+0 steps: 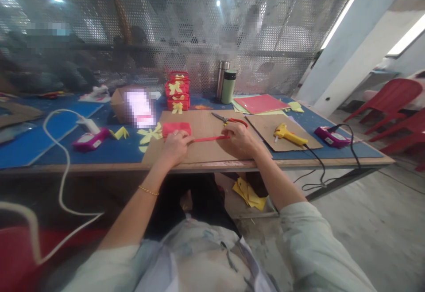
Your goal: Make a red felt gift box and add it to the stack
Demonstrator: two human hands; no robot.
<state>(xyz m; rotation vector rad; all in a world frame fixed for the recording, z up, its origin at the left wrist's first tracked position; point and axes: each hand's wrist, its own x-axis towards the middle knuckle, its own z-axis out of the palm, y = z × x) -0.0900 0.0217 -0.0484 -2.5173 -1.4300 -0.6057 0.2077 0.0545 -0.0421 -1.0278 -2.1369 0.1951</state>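
Both of my hands work over a brown cardboard sheet (199, 126) at the table's front edge. A thin red strip (211, 139) is stretched level between them. My left hand (177, 146) pinches the strip's left end, its fingers also against a red rolled or folded piece (175, 128). My right hand (239, 138) is closed on the strip's right end. Just behind the right hand lie scissors with red handles (232, 120). Yellow bow-shaped cutouts (149, 135) lie left of the red piece.
A yellow glue gun (289, 136) rests on cardboard at right, its cord hanging over the edge. Purple power boxes (332, 137) sit at both sides. Behind are red boxes with yellow bows (178, 89), a green bottle (229, 87), red paper (262, 103) and a lit phone (140, 108).
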